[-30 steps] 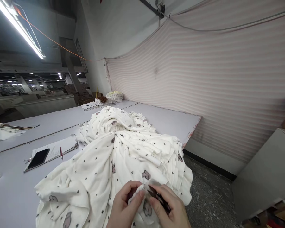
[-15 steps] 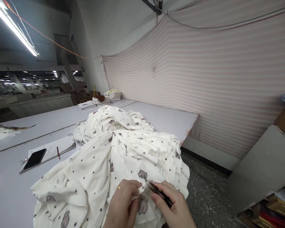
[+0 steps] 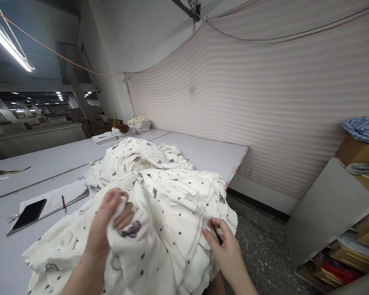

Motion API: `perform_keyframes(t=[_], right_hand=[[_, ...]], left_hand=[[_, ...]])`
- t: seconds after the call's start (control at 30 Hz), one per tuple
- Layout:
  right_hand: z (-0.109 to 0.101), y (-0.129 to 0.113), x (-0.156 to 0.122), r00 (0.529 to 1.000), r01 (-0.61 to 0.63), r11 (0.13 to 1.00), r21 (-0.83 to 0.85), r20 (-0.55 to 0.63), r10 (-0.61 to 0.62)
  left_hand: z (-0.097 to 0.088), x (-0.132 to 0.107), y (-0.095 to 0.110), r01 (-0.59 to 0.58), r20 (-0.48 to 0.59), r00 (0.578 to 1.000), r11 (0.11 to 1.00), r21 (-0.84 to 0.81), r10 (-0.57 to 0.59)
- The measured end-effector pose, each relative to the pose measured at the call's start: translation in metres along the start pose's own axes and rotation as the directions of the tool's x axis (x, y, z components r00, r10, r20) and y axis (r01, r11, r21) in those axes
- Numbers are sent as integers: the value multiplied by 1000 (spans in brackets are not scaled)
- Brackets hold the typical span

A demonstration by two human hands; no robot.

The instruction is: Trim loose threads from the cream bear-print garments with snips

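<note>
A large heap of white printed fabric [image 3: 169, 205], dotted with small dark spots and mauve figures, lies bunched over the near end of the table. My left hand [image 3: 110, 217] is closed on a raised fold of this fabric, left of the middle; the lifted part is slightly blurred. At the right side of the heap, my right hand [image 3: 224, 241] is closed around small dark thread snips [image 3: 217, 234], most of them hidden by the fingers. Its fingertips are beside the layered fabric edges.
On the pale table [image 3: 215, 153], a smartphone [image 3: 29, 214] and a red pen [image 3: 64, 203] rest on papers [image 3: 53, 198] at left. Folded cloth stacks [image 3: 139, 124] stand at the back. A grey cabinet [image 3: 329, 217] stands at right, across the speckled floor [image 3: 255, 237].
My left hand has moved left and up, lifting a fold of fabric. My right hand has moved slightly right and up with the snips, apart from the left. The view has turned slightly right.
</note>
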State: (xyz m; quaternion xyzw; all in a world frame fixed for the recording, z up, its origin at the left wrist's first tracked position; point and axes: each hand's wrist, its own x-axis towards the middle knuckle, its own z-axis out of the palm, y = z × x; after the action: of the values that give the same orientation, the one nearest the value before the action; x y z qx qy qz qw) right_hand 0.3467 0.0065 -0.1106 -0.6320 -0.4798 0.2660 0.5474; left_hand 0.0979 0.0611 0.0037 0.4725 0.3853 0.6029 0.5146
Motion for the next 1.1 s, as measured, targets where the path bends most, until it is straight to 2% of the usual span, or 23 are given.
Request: perform_keyframes(t=[0.07, 0.13, 0.2, 0.3, 0.37, 0.43, 0.5, 0.6, 0.67, 0.77, 0.83, 0.9, 0.97, 1.0, 1.03, 1.1], right_hand=[[10, 3, 7, 999, -11, 994, 109, 35, 8], [21, -1, 12, 1000, -26, 968, 249, 20, 22], [27, -6, 14, 998, -59, 931, 359, 26, 54], [25, -10, 15, 997, -73, 918, 389, 51, 58], [22, -10, 14, 998, -27, 943, 331, 55, 9], [20, -11, 14, 998, 31, 963, 268, 52, -47], [23, -16, 14, 995, 77, 977, 200, 46, -88], [32, -29, 13, 978, 175, 984, 26, 108, -177], [38, -36, 10, 954, 229, 973, -34, 205, -217], [46, -35, 2, 932, 233, 972, 32, 278, -233], [51, -31, -5, 926, 276, 961, 15, 262, -270], [57, -30, -9, 915, 340, 940, -41, 245, -320], [61, -32, -10, 914, 347, 938, -8, 226, -337], [62, -35, -10, 919, 330, 943, 44, 214, -332], [63, -38, -9, 927, 301, 948, 102, 203, -316], [64, -44, -8, 946, 219, 956, 193, 199, -257]], left_hand=[[18, 3, -8, -18, 186, 982, 957, 289, -38], [44, 2, -25, -143, 322, 945, 818, 558, -54], [67, 2, -44, -279, 394, 919, 694, 663, -7], [82, 8, -61, -374, 425, 902, 631, 680, 76], [77, 11, -62, -376, 410, 907, 633, 677, 100], [66, 12, -57, -329, 367, 926, 659, 676, 86], [54, 9, -49, -209, 309, 951, 740, 639, 2], [36, 3, -36, -28, 261, 958, 871, 491, -117], [24, 0, -27, -13, 241, 965, 901, 434, -102], [7, -4, -15, -21, 163, 985, 886, 463, -61], [-5, -5, -11, -86, 169, 986, 839, 538, -7], [-15, -6, -11, -244, 228, 966, 726, 643, 123], [-24, -7, -15, -429, 319, 903, 581, 692, 286], [-27, -8, -18, -491, 353, 870, 548, 677, 343], [-31, -9, -22, -530, 375, 848, 557, 640, 376], [-35, -12, -29, -548, 418, 834, 631, 548, 361]])
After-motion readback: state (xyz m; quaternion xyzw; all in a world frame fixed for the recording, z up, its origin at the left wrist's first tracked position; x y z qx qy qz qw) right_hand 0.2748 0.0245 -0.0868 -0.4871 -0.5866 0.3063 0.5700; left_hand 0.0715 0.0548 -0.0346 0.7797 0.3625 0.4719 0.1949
